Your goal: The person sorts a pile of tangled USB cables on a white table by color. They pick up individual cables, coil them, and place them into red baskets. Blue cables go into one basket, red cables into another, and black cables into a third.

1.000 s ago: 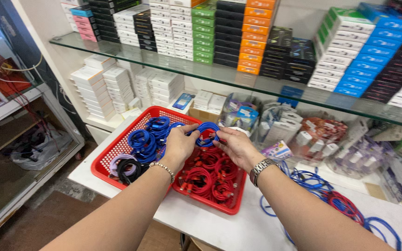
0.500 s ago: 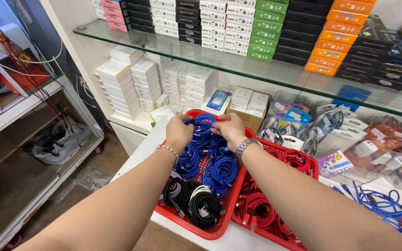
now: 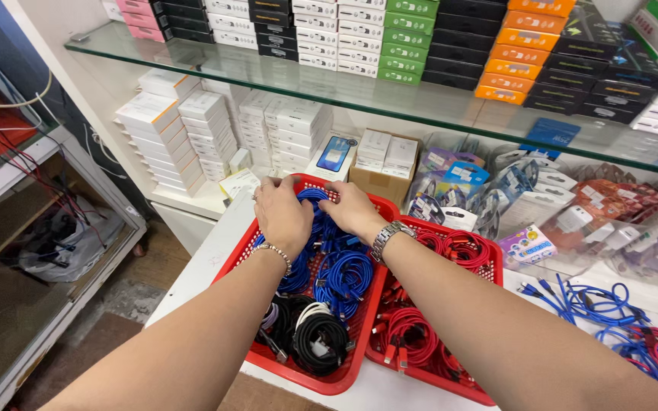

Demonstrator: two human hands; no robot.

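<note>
Here, glossy blue coiled cables [image 3: 336, 262] lie heaped at the far end of a red perforated plastic basket [image 3: 336, 380] on the white counter [image 3: 192, 285]. The left hand [image 3: 282, 215] and right hand [image 3: 350, 209] press curled fingers onto them; a firm grip cannot be told.

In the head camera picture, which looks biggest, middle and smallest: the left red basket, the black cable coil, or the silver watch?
1. Left red basket
2. Black cable coil
3. Silver watch on the right hand

A glass shelf [image 3: 283, 76] runs along a white wall [image 3: 55, 46], stacked with coloured boxes [image 3: 420, 38]. Below stands a white counter [image 3: 199, 266]. Left, a glass-fronted cabinet [image 3: 32, 259] stands on a worn brown floor [image 3: 116, 304].
</note>
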